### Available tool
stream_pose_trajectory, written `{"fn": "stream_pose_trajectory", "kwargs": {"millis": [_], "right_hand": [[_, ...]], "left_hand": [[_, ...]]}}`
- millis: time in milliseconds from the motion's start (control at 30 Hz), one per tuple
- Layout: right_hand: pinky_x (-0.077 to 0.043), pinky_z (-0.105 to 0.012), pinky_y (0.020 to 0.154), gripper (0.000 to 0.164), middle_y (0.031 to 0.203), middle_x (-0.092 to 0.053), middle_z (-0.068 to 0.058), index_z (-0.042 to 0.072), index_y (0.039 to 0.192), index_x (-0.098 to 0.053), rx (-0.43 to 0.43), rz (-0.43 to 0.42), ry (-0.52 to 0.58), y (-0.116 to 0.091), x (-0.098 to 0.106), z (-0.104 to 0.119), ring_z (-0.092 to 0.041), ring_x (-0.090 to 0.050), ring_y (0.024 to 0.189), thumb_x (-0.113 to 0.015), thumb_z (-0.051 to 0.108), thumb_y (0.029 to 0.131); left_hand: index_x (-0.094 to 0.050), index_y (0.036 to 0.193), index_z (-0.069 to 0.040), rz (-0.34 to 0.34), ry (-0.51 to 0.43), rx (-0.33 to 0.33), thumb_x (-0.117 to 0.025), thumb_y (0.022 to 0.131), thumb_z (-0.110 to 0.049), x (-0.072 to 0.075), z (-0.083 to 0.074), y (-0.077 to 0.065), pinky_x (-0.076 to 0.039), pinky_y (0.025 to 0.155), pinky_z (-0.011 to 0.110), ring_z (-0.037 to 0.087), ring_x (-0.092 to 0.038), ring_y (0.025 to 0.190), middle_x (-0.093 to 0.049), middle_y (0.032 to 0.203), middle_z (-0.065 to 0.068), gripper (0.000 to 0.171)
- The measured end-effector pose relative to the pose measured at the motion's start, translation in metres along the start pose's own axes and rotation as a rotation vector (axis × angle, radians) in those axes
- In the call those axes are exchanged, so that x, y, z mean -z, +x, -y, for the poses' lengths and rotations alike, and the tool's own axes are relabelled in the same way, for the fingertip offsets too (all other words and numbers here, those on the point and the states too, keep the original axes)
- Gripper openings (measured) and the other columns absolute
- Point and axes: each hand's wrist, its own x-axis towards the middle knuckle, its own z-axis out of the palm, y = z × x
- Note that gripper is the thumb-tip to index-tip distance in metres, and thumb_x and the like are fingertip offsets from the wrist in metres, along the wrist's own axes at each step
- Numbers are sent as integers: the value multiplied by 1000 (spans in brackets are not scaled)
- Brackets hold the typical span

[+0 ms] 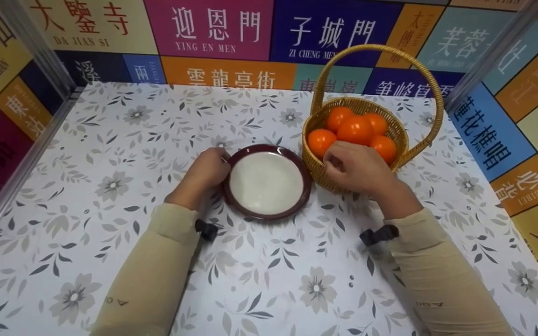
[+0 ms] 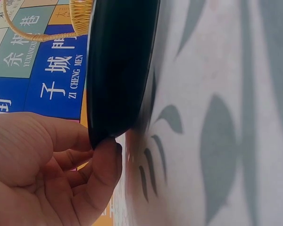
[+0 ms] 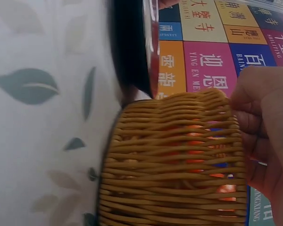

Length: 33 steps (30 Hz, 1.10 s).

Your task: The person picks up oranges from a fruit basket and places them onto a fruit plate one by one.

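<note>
My left hand pinches the left rim of a round plate with a pale centre and a dark red rim. In the left wrist view the fingertips meet at the edge of this plate. A wicker basket with a tall arched handle stands to the plate's right and holds several orange fruits. My right hand is curled at the basket's near rim, beside the fruits. The right wrist view shows the hand right at the rim; cannot tell whether its hidden fingertips grip anything.
A white tablecloth with grey flowers and leaves covers the table. Colourful panels with large lettering stand along the back and both sides. The basket's handle arches upward and leans right.
</note>
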Motion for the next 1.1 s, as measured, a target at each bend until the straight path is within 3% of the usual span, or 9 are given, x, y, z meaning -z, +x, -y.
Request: {"fn": "stream_pose_trajectory", "kwargs": {"millis": [233, 367, 500, 600, 767, 933, 1100], "right_hand": [[-43, -35, 70, 12, 93, -59, -2, 16, 103, -67, -10, -122, 48, 8, 16, -5, -19, -53, 80, -67, 26, 96], [-49, -40, 68, 28, 111, -62, -6, 13, 114, -68, 4, -194, 5, 13, 18, -14, -25, -56, 80, -70, 33, 95], [-57, -53, 85, 50, 135, -58, -13, 12, 134, -63, -36, -220, 0, 18, 18, -25, -35, -63, 101, -74, 38, 93], [-50, -62, 103, 67, 150, -49, -14, 19, 150, -53, -104, -198, 21, 20, 18, -33, -40, -56, 127, -76, 41, 91], [-35, -71, 114, 91, 171, -25, -6, 40, 164, -26, -224, -94, 44, 23, 17, -44, -43, -35, 150, -77, 48, 89], [-24, -74, 117, 102, 176, -7, -2, 47, 164, -9, -298, 5, 41, 25, 15, -55, -44, -18, 158, -76, 56, 88], [-24, -77, 115, 105, 176, -3, -4, 46, 165, -8, -333, 48, 37, 26, 12, -62, -48, -18, 157, -76, 58, 86]], "left_hand": [[-66, 123, 0, 2, -16, 3, -50, 98, -9, 0, 0, 0, -53, 97, 47, 32, -63, 104, -68, 117, 18, 31], [-66, 124, 0, 10, -23, 21, -50, 98, -10, -1, 0, 0, -53, 98, 46, 31, -64, 104, -68, 117, 18, 31], [-66, 124, 0, 4, -18, 12, -51, 98, -9, -1, 0, 0, -53, 98, 46, 31, -64, 104, -68, 117, 17, 32], [-67, 122, 0, -8, -9, -10, -49, 96, -8, -2, 1, 0, -52, 96, 46, 31, -63, 101, -69, 115, 18, 32], [-67, 121, -1, -11, -8, -10, -47, 95, -8, -2, 1, 0, -52, 92, 45, 29, -62, 98, -69, 113, 17, 33], [-67, 120, -1, -7, -13, 7, -48, 95, -7, -2, 0, 1, -52, 96, 45, 30, -63, 100, -69, 114, 17, 32], [-67, 120, -1, -10, -14, 8, -49, 95, -6, 0, -1, -1, -52, 98, 46, 31, -63, 103, -69, 115, 18, 31]]}}
